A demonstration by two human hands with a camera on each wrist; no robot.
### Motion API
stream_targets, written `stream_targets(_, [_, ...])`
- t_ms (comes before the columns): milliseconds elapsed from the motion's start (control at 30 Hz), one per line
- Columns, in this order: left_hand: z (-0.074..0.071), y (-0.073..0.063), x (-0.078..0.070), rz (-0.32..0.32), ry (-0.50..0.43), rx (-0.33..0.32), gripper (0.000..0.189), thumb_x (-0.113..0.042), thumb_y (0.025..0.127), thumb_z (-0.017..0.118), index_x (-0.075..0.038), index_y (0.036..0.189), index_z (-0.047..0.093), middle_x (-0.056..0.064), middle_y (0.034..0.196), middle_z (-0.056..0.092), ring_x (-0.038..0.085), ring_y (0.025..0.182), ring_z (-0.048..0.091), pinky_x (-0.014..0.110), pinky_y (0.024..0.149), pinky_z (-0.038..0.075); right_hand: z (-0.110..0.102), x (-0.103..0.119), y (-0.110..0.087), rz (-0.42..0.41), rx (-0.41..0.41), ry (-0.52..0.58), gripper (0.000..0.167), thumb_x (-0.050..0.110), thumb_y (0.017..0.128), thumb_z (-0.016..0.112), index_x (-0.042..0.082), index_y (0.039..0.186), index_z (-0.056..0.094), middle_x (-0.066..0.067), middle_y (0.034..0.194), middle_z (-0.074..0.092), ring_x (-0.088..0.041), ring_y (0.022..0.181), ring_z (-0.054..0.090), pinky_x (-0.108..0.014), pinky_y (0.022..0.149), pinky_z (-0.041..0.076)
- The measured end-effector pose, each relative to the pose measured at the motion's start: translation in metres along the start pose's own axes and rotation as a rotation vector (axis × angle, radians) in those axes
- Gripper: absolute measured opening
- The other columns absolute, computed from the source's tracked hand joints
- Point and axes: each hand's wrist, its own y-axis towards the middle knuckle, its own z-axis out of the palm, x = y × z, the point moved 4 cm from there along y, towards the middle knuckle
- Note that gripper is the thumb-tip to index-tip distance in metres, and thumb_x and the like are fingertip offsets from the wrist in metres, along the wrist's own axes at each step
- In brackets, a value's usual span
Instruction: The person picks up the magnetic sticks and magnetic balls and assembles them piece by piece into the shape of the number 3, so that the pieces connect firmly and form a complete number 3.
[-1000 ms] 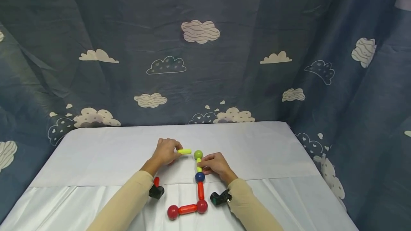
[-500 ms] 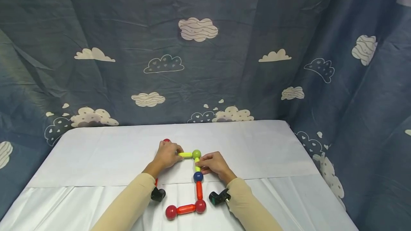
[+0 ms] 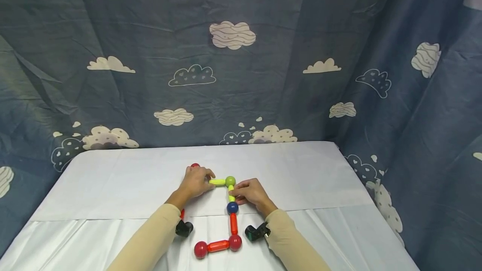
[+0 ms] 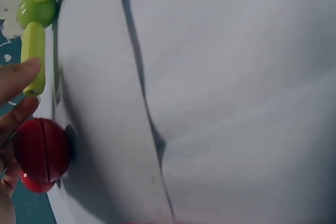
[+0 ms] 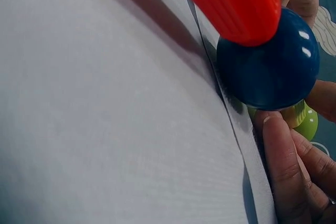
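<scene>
My left hand (image 3: 194, 182) pinches a yellow-green rod (image 4: 33, 45) between thumb and finger. The far end of that rod meets a green ball (image 3: 230, 180). A second yellow-green rod (image 3: 231, 195), between the green ball and a blue ball (image 3: 232, 208), is pinched by my right hand (image 3: 253, 193). From the blue ball a red rod (image 3: 234, 223) runs toward me to a red ball (image 3: 235, 242), and another red rod (image 3: 218, 246) leads left to a second red ball (image 3: 201, 249). In the left wrist view, a red ball (image 4: 42, 150) sits by my left fingers.
Everything lies on a white cloth-covered table (image 3: 301, 175) with a crease across it. A dark blue curtain (image 3: 263, 87) with cloud prints hangs behind. A red piece (image 3: 182, 213) shows partly behind the left wrist's black camera (image 3: 184, 228).
My left hand has brought its rod to the right, so its end now meets the green ball. A red ball has come into sight behind that hand. My right hand keeps its hold.
</scene>
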Motion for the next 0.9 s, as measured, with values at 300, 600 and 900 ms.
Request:
stream_targets(300, [-0.016, -0.01, 0.021, -0.04, -0.163, -0.032, 0.024, -0.018, 0.077, 0.08, -0.013, 0.099, 0.071, 0.0, 0.092, 0.067, 0.023, 0.094, 0.059, 0.045, 0.089, 0.042, 0.002, 0.0, 0.0, -0.023, 0.012, 0.007, 0.026, 0.01, 0.077, 0.08, -0.003, 0.097, 0.069, -0.007, 0.074, 0.067, -0.01, 0.056, 0.062, -0.025, 0.055, 0.054])
stream_targets(600, [-0.012, -0.027, 0.044, -0.138, -0.388, -0.006, 0.028, -0.015, 0.077, 0.081, -0.015, 0.102, 0.07, 0.002, 0.103, 0.065, 0.023, 0.101, 0.057, 0.045, 0.088, 0.046, -0.001, -0.006, 0.001, -0.011, 0.008, 0.009, 0.027, 0.009, 0.077, 0.08, -0.004, 0.097, 0.069, -0.007, 0.074, 0.067, -0.01, 0.056, 0.062, -0.026, 0.055, 0.054])
stream_targets(900, [-0.002, -0.032, 0.05, -0.154, -0.335, 0.006, 0.049, -0.018, 0.069, 0.087, -0.011, 0.113, 0.065, 0.0, 0.091, 0.057, 0.015, 0.076, 0.049, 0.031, 0.069, 0.044, 0.003, -0.001, 0.003, -0.017, 0.007, 0.01, 0.027, 0.01, 0.076, 0.081, -0.003, 0.097, 0.069, -0.007, 0.075, 0.067, -0.01, 0.057, 0.062, -0.026, 0.056, 0.054])
